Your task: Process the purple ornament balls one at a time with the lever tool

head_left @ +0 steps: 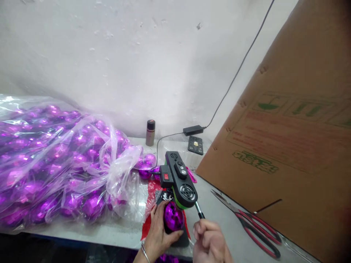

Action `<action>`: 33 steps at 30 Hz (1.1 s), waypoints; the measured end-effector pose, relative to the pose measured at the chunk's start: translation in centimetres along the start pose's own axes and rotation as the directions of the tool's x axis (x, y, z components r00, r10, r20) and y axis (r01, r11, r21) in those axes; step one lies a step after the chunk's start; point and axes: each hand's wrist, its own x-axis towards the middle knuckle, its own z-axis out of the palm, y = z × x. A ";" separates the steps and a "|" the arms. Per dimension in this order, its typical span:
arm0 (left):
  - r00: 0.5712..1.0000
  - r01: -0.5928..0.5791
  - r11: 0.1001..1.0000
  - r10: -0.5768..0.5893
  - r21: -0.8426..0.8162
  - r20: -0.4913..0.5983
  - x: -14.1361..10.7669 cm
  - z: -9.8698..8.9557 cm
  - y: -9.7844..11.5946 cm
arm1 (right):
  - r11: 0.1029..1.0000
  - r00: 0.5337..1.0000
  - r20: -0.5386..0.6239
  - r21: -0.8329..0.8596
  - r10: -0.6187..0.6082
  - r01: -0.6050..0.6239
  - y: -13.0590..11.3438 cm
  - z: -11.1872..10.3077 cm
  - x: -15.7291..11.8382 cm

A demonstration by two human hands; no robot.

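A shiny purple ball (173, 216) sits beneath the front end of a black and green machine (181, 179) with a red switch. My left hand (159, 226), with a bracelet at the wrist, is closed around the ball's left and lower side. On the machine's right, my right hand (210, 237) is wrapped round the black grip of a metal lever (199, 210). Red material (146, 228) and a dark base (183, 239) show under the ball.
A large clear bag of purple balls (60, 164) fills the left. Red-handled scissors (253, 226) lie at right beside a big cardboard box (287, 128). Behind stand a small bottle (150, 133), a black phone-like object (195, 145) and a power adapter (193, 130) with cables.
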 end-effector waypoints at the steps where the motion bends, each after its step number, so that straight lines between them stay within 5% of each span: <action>1: 1.000 0.000 1.000 0.000 0.005 0.009 0.0 0.0 0.0 | 1.000 1.000 -0.008 0.011 -0.020 0.020 0.3 0.1 -0.4; 6: 1.000 -0.001 1.000 0.001 -0.012 0.022 0.1 0.0 0.4 | 0.993 0.993 -0.008 0.022 -0.115 0.115 1.0 0.3 -1.3; 10: 1.000 0.017 1.000 -0.016 -0.022 0.014 0.4 0.0 0.3 | 0.998 0.997 0.061 -0.046 -0.044 0.047 -0.5 -0.2 1.3; 11: 1.000 0.019 0.999 -0.019 -0.026 0.005 0.4 0.1 0.0 | 0.997 0.993 0.115 -0.071 0.002 0.007 -1.2 -0.2 2.3; 15: 0.997 -0.032 0.998 0.028 -0.052 -0.065 -1.4 1.2 -3.3 | 0.980 0.988 0.041 -0.136 0.151 -0.144 -3.7 0.7 5.1; 18: 0.978 -0.163 0.987 0.160 -0.012 -0.137 -4.6 1.9 -6.3 | 0.980 0.991 0.022 -0.151 0.136 -0.131 -4.4 1.5 5.1; 21: 0.957 -0.192 0.981 0.190 0.011 -0.219 -6.2 0.6 -6.9 | 0.985 0.994 0.022 -0.142 0.105 -0.101 -4.3 1.6 4.2; 24: 0.950 -0.123 0.992 0.118 0.001 -0.289 -2.3 -3.0 -4.2 | 0.991 0.997 0.047 -0.122 0.056 -0.050 -3.9 1.3 3.5; 26: 0.901 0.030 0.999 -0.008 0.044 -0.434 2.9 -5.7 -1.7 | 0.995 0.998 0.067 -0.104 0.008 0.000 -3.7 1.2 3.4; 28: 0.880 0.117 0.992 -0.086 0.038 -0.468 8.3 -7.6 0.2 | 0.995 0.995 0.099 -0.089 -0.032 0.041 -3.6 1.1 3.4; 31: 0.886 0.140 0.990 -0.120 0.012 -0.448 13.7 -8.7 1.2 | 0.995 0.991 0.128 -0.085 -0.045 0.056 -3.7 0.9 3.5; 33: 0.889 0.152 0.988 -0.145 -0.017 -0.434 14.7 -8.9 1.1 | 0.994 0.990 0.134 -0.093 -0.035 0.048 -3.9 0.9 3.6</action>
